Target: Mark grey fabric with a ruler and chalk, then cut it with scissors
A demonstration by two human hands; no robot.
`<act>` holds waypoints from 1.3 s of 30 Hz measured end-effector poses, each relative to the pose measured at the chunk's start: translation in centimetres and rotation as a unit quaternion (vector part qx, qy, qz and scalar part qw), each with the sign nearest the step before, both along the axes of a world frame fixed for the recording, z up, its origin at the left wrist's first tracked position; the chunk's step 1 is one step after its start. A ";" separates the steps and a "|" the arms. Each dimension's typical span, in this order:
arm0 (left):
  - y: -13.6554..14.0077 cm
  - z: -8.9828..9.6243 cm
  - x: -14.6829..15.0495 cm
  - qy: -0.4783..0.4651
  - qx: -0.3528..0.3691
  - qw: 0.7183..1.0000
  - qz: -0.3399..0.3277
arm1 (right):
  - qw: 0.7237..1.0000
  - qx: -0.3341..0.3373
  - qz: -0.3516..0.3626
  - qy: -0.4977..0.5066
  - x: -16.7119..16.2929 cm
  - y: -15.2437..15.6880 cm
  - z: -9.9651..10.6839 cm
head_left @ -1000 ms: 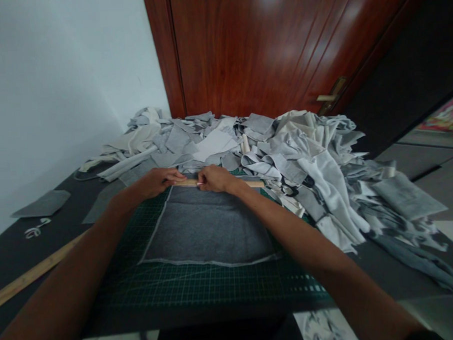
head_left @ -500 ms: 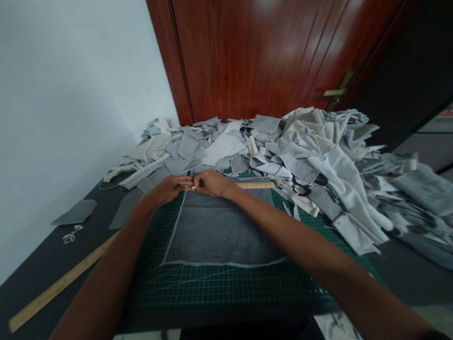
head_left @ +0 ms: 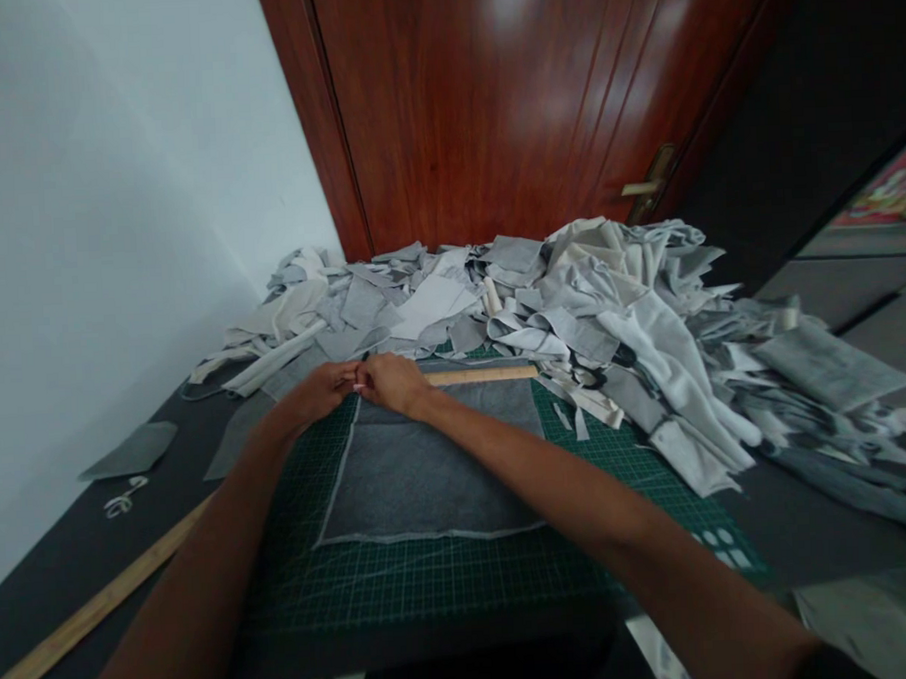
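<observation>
My left hand [head_left: 327,389] and my right hand [head_left: 392,382] meet at the upper left corner of a grey cloth piece [head_left: 429,481] with a pale, frayed edge. Across the cloth's far side lies a wooden ruler [head_left: 492,374]; its left end is covered by my hands. Fingers of my left hand are pressed together at that end. My right hand is closed in a pinch beside them, and a small dark tip shows between the two hands, too small to name. Under the cloth is a green cutting mat [head_left: 449,580] with grid lines.
A long heap of grey and white fabric scraps [head_left: 437,305] lines the back and right of the black table [head_left: 813,524]. At left lie a second wooden strip [head_left: 96,610], a grey scrap [head_left: 132,451] and a white cord [head_left: 125,499]. Behind stands a wooden door [head_left: 473,108].
The view has shifted slightly, so most things sit a little further left. My hands stay together at the ruler's left end, with the cloth and ruler lying much as before.
</observation>
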State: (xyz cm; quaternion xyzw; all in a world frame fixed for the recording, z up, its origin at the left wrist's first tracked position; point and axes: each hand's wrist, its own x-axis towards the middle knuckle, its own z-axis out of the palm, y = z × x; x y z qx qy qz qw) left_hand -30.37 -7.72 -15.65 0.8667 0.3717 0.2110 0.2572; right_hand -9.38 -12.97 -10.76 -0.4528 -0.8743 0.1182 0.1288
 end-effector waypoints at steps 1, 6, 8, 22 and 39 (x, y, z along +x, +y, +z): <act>0.0 0.1 0.0 0.004 -0.004 1.000 0.001 | 1.000 0.001 -0.002 -0.004 -0.1 -0.2 0.1; -0.2 0.6 0.5 0.044 -0.011 0.998 0.031 | 0.999 -0.007 -0.002 -0.046 1.0 -0.3 0.8; -0.2 0.8 0.7 0.061 0.001 0.997 0.039 | 0.998 -0.010 -0.006 -0.060 2.2 -0.2 1.1; -2.0 2.2 2.3 0.084 0.057 0.994 0.040 | 0.990 -0.007 -0.112 -0.082 20.9 -1.9 1.2; -2.5 1.1 5.1 0.071 0.162 0.981 0.080 | 0.948 -0.004 -0.112 0.300 25.1 -0.4 1.7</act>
